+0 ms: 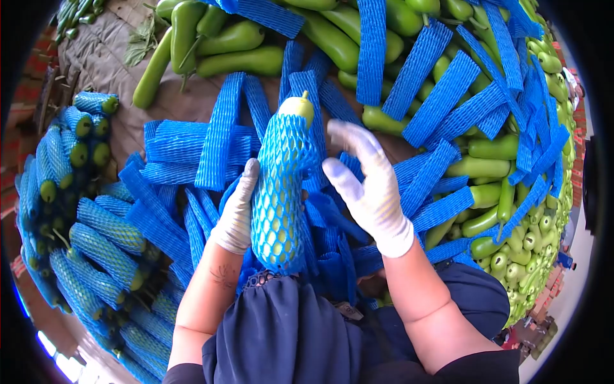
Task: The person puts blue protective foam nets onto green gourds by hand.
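Note:
A pale green bottle gourd point(297, 109) stands nearly upright in front of me, its stem end on top. A blue foam net sleeve point(279, 192) is stretched round it, leaving the neck bare. My left hand point(240, 208), in a white glove, grips the gourd's left side, with the thumb along the net and the other fingers hidden behind. My right hand point(371, 185), also gloved, is apart from the gourd on its right, with fingers spread and nothing in them. Flat, unused blue net sleeves point(220, 131) lie behind and around both hands.
Netted gourds point(105, 230) are stacked at the left. Bare green gourds point(240, 38) lie at the back on a brown cloth point(102, 48), with more blue sleeves point(441, 86) strewn over those at the right. A large heap of gourds point(531, 249) rises at the far right.

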`<state>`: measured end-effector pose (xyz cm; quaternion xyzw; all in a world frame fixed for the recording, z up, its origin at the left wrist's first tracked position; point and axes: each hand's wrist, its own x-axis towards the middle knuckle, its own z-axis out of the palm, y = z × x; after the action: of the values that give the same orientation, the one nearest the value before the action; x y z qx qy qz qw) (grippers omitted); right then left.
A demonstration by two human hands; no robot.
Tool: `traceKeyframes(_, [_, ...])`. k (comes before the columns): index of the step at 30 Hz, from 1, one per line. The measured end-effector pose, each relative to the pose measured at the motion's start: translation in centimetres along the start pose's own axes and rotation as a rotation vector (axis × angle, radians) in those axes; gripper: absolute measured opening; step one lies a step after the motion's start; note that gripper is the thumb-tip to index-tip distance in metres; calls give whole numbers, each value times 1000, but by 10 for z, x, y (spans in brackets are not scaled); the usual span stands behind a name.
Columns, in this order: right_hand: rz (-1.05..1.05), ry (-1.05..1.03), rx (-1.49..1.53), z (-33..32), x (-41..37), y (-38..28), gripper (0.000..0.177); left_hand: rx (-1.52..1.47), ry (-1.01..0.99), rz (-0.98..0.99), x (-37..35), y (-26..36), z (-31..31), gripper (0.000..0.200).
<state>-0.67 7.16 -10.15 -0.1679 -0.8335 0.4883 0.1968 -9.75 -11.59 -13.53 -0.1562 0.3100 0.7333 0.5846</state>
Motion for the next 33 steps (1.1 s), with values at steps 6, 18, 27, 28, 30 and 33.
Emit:
traceKeyframes(6, [229, -85, 55, 23, 32, -8, 48, 111, -27, 190, -1, 4, 14, 89])
traceKeyframes(18, [179, 117, 596, -11, 68, -36, 19, 107, -171, 43, 10, 9, -10, 100])
traceKeyframes(27, [214, -207, 232, 30, 33, -21, 17, -425, -286, -29, 4, 16, -6, 95])
traceKeyframes(28, [124, -184, 188, 32, 36, -19, 15, -332, -360, 40, 4, 18, -4, 95])
traceKeyframes(30, [75, -47, 182, 42, 38, -12, 15, -183, -151, 103, -8, 24, 1, 97])
traceKeyframes(33, [204, 46, 372, 43, 41, -22, 24, -193, -179, 185, -9, 26, -22, 88])
